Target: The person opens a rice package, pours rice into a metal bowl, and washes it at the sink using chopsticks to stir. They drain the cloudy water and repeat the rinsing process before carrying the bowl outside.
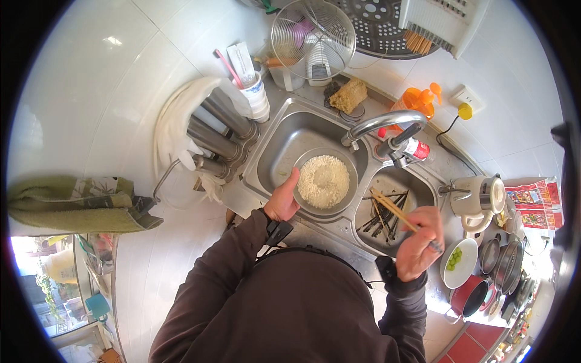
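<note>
My left hand (285, 196) grips the near left rim of a round metal bowl (354, 185), thumb over the edge. Pale, crumbly, flour-like material (323, 181) fills much of the bowl, with a smoother, wetter-looking patch in the middle. The bowl is over the near part of the large left sink basin (279, 136); whether it rests there, I cannot tell. A pair of light wooden chopsticks (394, 208) is in my right hand (420, 242), tips pointing up and left over the smaller right basin (424, 188). Several dark chopsticks (386, 223) lie scattered in that basin.
A curved metal faucet (386, 119) rises behind the basins, beside a red-labelled plastic bottle (417, 149). To the right stand a cream-coloured jug appliance (474, 195), a white bowl with green fruit (465, 263) and a red pot (467, 295). Steel pipes (213, 131) stand left.
</note>
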The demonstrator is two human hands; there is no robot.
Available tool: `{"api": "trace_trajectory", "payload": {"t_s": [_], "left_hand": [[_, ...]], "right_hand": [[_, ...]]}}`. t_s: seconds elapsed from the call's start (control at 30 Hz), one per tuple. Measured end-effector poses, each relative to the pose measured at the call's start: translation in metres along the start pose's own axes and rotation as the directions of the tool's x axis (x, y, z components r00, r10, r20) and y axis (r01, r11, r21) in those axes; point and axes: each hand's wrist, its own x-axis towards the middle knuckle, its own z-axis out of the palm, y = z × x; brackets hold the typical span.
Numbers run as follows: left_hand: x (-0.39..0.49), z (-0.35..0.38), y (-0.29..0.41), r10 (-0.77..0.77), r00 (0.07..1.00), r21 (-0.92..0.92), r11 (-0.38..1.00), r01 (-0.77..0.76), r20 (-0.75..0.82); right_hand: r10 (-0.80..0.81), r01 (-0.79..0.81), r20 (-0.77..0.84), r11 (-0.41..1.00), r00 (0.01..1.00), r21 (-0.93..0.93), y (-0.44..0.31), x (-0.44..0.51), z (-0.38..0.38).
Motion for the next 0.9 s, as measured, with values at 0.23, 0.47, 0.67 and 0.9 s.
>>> {"api": "trace_trajectory", "payload": {"t_s": [0.23,0.47,0.67,0.9], "left_hand": [[-0.038,0.003,-0.010,-0.015,0.997,-0.004,1.000,0.015,0.076],[-0.062,0.007,-0.024,0.016,0.996,0.027,0.999,-0.018,0.087],[-0.061,0.002,-0.029,0.038,0.985,0.014,0.999,-0.041,0.171],[-0.067,0.011,-0.031,0.046,0.997,0.020,0.999,-0.048,0.064]], "right_hand": [[0.027,-0.077,0.458,0.993,0.889,0.091,-0.003,-0.022,0.055],[-0.029,-0.033,0.467,0.992,0.884,0.123,0.002,-0.041,0.080],[-0.094,-0.016,0.489,0.976,0.867,0.217,0.001,-0.055,0.081],[0.153,-0.281,0.552,0.947,0.820,0.156,-0.003,-0.041,0.031]]}}
